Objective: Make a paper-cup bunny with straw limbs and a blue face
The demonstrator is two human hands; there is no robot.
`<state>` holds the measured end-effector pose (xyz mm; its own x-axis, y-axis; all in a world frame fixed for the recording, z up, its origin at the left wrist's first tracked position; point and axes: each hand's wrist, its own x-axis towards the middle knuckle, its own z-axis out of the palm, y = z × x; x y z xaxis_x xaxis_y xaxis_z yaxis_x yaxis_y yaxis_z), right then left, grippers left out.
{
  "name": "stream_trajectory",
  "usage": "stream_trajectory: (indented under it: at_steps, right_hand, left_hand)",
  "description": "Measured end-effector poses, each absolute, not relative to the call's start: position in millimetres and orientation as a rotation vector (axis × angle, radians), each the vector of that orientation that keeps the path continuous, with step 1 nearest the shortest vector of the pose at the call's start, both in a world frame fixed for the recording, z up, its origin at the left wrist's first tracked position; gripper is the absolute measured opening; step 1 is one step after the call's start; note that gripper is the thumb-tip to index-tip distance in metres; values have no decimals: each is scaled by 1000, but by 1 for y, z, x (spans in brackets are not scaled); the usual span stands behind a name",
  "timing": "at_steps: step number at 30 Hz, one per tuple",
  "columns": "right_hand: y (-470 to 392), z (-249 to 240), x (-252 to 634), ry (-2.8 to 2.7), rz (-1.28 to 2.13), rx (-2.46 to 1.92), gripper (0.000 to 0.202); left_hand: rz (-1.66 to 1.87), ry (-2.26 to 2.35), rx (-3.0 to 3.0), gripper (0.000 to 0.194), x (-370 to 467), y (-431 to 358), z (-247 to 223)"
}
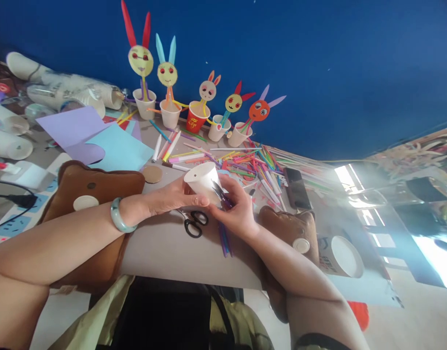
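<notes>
My left hand [174, 195], with a pale green bangle at its wrist, is closed around a white paper cup [205, 174] tilted on its side. One small dark spot shows on the cup's near left part. In my right hand [241, 209] is a pair of scissors [220, 193] with purplish handles; the blades meet the cup's side, though I cannot tell if they go through it. Below the cup, black-handled scissors [194, 226] lie on the table [157, 257]. Some purple and blue sticks [225, 239] lie under my right hand.
Several paper cups with rabbit-faced figures [167, 74] line the blue wall. Coloured sticks and markers [245, 165] are strewn behind my hands. Purple paper [72, 127] and blue paper [124, 148] lie left. Brown cushions [99, 182] sit under my forearms; a phone [296, 188] lies right.
</notes>
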<state>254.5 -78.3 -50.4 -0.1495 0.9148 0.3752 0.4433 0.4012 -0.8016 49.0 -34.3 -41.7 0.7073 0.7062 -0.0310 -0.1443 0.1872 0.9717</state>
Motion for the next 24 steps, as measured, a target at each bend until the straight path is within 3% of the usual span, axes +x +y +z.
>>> stream_trajectory:
  at_steps: [2,4,6,9,19,24]
  right_hand:
    - [-76,-50,257,-1774,587,-1211,58]
    - [-74,-51,260,-1785,518,-1246,60]
    - [-73,-53,263,-1814,469,-1281,60]
    - [-71,-56,266,-1875,459,-1292,60]
    - [-68,-39,272,-1980,519,-1304,63]
    - [-74,-27,275,-2025,366,-1318,35]
  left_hand:
    - [825,630,1321,73,49,-34,-45]
    - [1120,750,1487,73,47,-32,-47]
    - [1321,793,1712,51,45,-30,-46]
    - [1287,762,1919,14,42,-28,-43]
    - [1007,889,1738,26,40,-29,-36]
    - [993,884,1753,35,40,-26,-33]
